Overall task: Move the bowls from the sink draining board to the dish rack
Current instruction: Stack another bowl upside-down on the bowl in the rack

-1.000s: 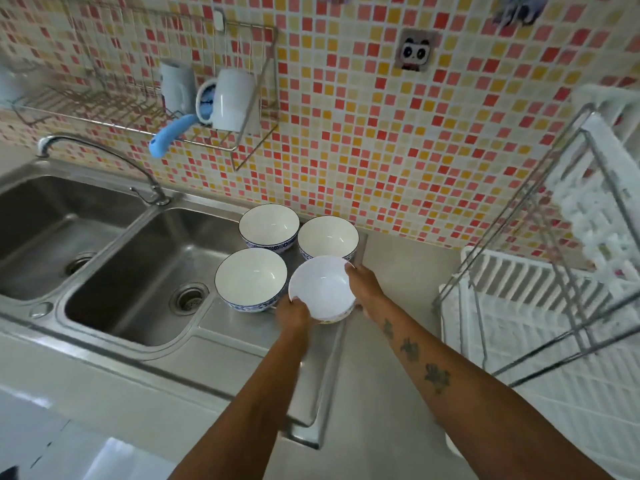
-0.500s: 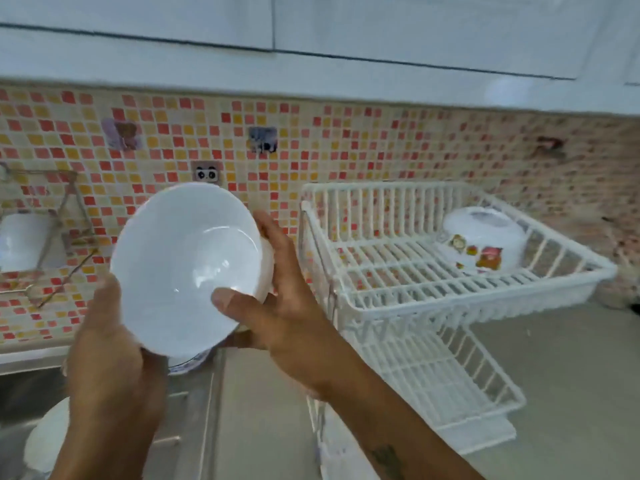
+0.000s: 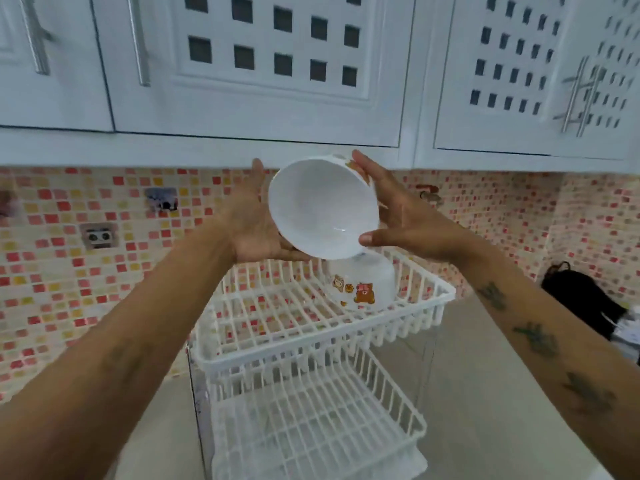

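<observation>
One upturned bowl (image 3: 363, 285) sits on the dish rack (image 3: 311, 327) top tier. Left hand (image 3: 254, 223) and right hand (image 3: 401, 216) cradle a white bowl (image 3: 320, 209) above it, not yet placed. Draining board out of view.

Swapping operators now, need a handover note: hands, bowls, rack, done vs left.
Left hand: holding the white bowl by its left side.
Right hand: holding the same bowl by its right side, thumb on the rim.
Bowl: in the air, tilted with its opening toward the camera, above the dish rack.
Rack: the top tier already holds one upturned bowl with cartoon prints; the lower tier looks empty.
Done: one bowl racked, as it appears.
Left: set down the held bowl. The draining board is out of view, so remaining bowls can't be counted.
</observation>
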A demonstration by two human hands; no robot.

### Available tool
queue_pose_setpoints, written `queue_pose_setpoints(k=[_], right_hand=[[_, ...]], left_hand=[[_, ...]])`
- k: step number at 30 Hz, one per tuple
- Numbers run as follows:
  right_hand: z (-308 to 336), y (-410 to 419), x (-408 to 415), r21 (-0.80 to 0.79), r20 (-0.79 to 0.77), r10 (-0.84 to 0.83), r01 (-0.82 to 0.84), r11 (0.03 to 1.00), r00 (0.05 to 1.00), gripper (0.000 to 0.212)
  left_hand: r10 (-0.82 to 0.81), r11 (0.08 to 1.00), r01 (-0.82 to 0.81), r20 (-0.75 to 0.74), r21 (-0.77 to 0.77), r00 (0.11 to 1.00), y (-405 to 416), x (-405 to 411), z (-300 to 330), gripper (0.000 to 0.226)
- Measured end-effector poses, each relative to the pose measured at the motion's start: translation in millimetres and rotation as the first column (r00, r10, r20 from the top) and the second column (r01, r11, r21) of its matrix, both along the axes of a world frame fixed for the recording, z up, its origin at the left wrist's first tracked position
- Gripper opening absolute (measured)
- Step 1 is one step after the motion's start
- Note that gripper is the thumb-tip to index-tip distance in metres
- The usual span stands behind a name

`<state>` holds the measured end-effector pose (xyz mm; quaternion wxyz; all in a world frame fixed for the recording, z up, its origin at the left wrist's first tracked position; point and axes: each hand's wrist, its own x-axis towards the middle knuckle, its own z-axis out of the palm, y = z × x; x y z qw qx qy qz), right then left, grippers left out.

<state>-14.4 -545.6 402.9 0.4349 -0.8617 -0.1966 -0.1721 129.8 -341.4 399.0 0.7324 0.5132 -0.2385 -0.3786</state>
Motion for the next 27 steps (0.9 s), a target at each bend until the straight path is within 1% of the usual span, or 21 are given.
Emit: queue_pose_setpoints(k=[2,4,5,6,7,8,9,10,11,12,13,14,15,16,18,20,22,25,27], right_hand=[[0.5,-27.9,9.8,-0.068,-0.044,-0.011,0.008,0.998,0.999,0.104],[-1.6,-51.8,19.2,-0.078,-0.068,-0.035,0.030,0.996,0.997,0.104],[-4.6,-63.4,24.5,-0.053,-0.084,-0.008,0.004,0.999,0.996,0.102],[-7.9,-71.8,30.0,0.008,-0.111,0.046,-0.045,0.999,0.993,0.099],[-12.5,-77.1,32.8,0.101,-0.158,0.086,-0.071,0.992,0.984,0.094],[-17.7,-81.1,37.0,0.165,-0.185,0.080,-0.050,0.985,0.980,0.084],[-21.9,-85.0,41.1,0.213,-0.197,0.062,-0.019,0.977,0.978,0.072],[-22.8,-86.1,47.0,0.296,-0.250,0.041,0.036,0.955,0.967,0.059],[-25.3,-89.5,54.6,0.344,-0.235,-0.013,0.095,0.934,0.972,0.046],[-27.6,-89.6,61.0,0.397,-0.231,-0.011,0.104,0.912,0.973,0.039],[-31.9,-92.0,67.3,0.475,-0.210,0.005,0.097,0.875,0.978,0.042],[-36.7,-94.3,73.9,0.529,-0.207,-0.017,0.127,0.839,0.978,0.048],[-40.9,-94.3,80.7,0.564,-0.221,-0.051,0.171,0.808,0.974,0.052],[-44.4,-94.3,87.5,0.574,-0.220,-0.116,0.225,0.787,0.969,0.052],[-50.2,-95.5,98.8,0.573,-0.202,-0.231,0.306,0.761,0.952,0.047],[-54.2,-94.2,103.2,0.535,-0.184,-0.295,0.347,0.770,0.938,0.038],[-58.4,-94.1,105.2,0.472,-0.202,-0.315,0.373,0.798,0.928,0.032],[-65.4,-96.3,108.3,0.455,-0.238,-0.334,0.408,0.792,0.912,0.024],[-66.8,-97.9,108.7,0.444,-0.278,-0.327,0.423,0.790,0.903,0.026]], left_hand=[[0.021,0.994,-0.031,0.085,0.108,0.996,-26.0,1.5,3.7,0.090],[0.042,0.990,-0.064,0.171,0.127,0.984,-49.4,1.3,1.9,0.078],[0.063,0.990,-0.085,0.196,0.109,0.979,-59.0,-0.2,0.7,0.068],[0.091,0.988,-0.117,0.228,0.099,0.969,-66.4,-5.4,0.3,0.056],[0.131,0.983,-0.160,0.256,0.093,0.958,-75.0,-7.9,-2.0,0.043],[0.177,0.974,-0.208,0.273,0.092,0.946,-85.1,-7.8,-5.5,0.035],[0.220,0.962,-0.256,0.296,0.090,0.930,-95.1,-5.7,-10.1,0.032],[0.270,0.948,-0.308,0.316,0.078,0.910,-104.4,-5.4,-15.3,0.038],[0.329,0.928,-0.368,0.329,0.063,0.885,-113.6,-3.3,-21.5,0.053],[0.391,0.902,-0.430,0.341,0.045,0.855,-121.6,-0.8,-28.4,0.069],[0.445,0.874,-0.486,0.361,0.025,0.819,-127.1,-0.5,-34.9,0.082],[0.483,0.851,-0.526,0.385,0.005,0.786,-131.2,-2.9,-41.2,0.088],[0.505,0.836,-0.549,0.412,-0.013,0.759,-134.9,-7.0,-46.6,0.089],[0.517,0.825,-0.564,0.440,-0.027,0.734,-138.0,-9.8,-51.4,0.086],[0.530,0.807,-0.588,0.504,-0.052,0.682,-141.8,-13.9,-59.3,0.079],[0.529,0.799,-0.598,0.550,-0.066,0.646,-142.3,-11.5,-66.6,0.078],[0.500,0.798,-0.602,0.586,-0.027,0.638,-142.1,-5.3,-73.1,0.084],[0.428,0.795,-0.604,0.651,0.059,0.627,-142.6,1.8,-80.2,0.099],[0.382,0.808,-0.580,0.659,0.102,0.648,-142.8,4.7,-82.1,0.102]])
